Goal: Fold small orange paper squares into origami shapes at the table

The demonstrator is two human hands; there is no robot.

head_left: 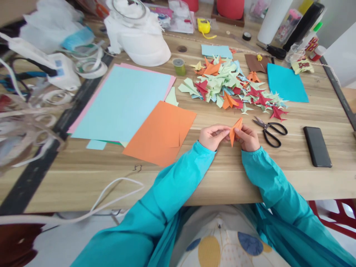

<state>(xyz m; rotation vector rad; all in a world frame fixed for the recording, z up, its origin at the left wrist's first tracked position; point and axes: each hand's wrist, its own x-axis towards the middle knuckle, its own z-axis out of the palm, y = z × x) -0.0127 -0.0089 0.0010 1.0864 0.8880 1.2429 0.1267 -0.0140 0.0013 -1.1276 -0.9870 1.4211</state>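
Observation:
Between my two hands is a small piece of folded orange paper [234,130], long and pointed at its top and bottom ends. My left hand [213,136] pinches its left edge between thumb and fingers. On the other side, my right hand [248,138] grips it with the thumb across its front. Just right of my right hand lie scissors [270,130] with black handles, blades pointing up and left. Beyond my hands spreads a heap of folded paper figures [222,83] in pale green, orange, red and blue. Orange paper sheets [157,135] lie left of my left hand.
Large light-blue sheets [122,100] over pink ones cover the left of the table. A black phone [317,147] lies at the right, with turquoise paper [287,83] behind it. A spool [179,67] stands behind the sheets. A white cable [116,200] crosses the front left edge.

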